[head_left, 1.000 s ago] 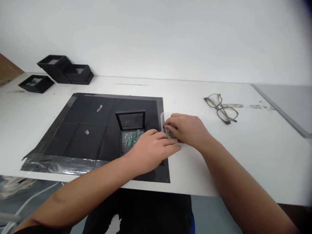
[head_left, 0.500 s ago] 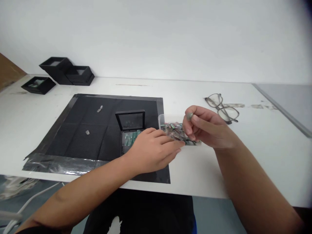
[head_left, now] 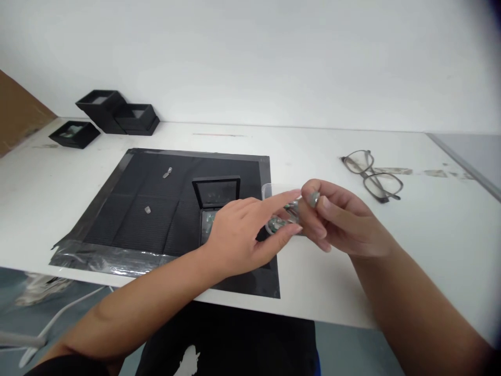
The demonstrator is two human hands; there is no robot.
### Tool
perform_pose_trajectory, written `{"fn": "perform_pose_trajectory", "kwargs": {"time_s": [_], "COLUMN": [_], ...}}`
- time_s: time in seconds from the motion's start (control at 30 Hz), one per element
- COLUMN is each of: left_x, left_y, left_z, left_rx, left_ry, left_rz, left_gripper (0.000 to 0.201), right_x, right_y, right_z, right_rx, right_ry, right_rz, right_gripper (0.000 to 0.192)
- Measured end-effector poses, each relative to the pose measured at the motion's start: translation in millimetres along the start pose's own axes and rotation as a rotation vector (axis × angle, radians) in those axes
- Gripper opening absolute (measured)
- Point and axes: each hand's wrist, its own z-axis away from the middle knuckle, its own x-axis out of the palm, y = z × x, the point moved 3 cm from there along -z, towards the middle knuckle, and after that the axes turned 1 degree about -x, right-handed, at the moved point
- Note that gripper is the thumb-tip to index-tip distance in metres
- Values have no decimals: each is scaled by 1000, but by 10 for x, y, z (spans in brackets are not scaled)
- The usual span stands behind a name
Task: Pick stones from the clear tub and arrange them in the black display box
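Note:
Between its thumb and forefinger, my right hand (head_left: pixel 344 219) pinches a small greenish-grey polished stone (head_left: pixel 314 199). My left hand (head_left: pixel 245 230) reaches toward it, thumb and forefinger spread apart with nothing between them; the forefinger's tip is close to the stone. Below both hands lies a clear plastic container (head_left: pixel 266 191) of mixed small pieces, largely covered by the fingers. A small black box with its framed lid (head_left: pixel 217 193) raised stands just left of there. Green pieces (head_left: pixel 208 223) show inside it, partly hidden behind my left hand.
The box rests on a black mat (head_left: pixel 129 230) with taped edges. Several small clear pieces lie on this mat, one a squarish piece (head_left: pixel 147 210). Eyeglasses (head_left: pixel 371 175) lie at the right. Black boxes (head_left: pixel 117 112) stand at the back left, near a smaller black box (head_left: pixel 74 134).
My left hand has opened its thumb and forefinger and lifted the forefinger toward the stone. My right hand still pinches the stone, slightly lower and further right. The whole view has shifted a little.

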Motion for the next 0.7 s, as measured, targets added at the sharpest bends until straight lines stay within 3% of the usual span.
{"fn": "perform_pose_trajectory", "kwargs": {"time_s": [0.13,0.37,0.7], "left_x": [-5,-22,-35], "left_y": [-14,-14,-14], "left_z": [2,-2,7], "left_rx": [-15,49,44], "left_ry": [12,82,73], "left_rz": [84,100,117], "left_gripper": [38,21,21], "right_x": [92,149,167], "right_y": [58,50,49], "right_z": [0,27,28], "right_rx": [-4,12,-18], "right_ry": [-77,-60,-85], "right_rz": [63,139,129], "right_gripper": [15,18,18]}}
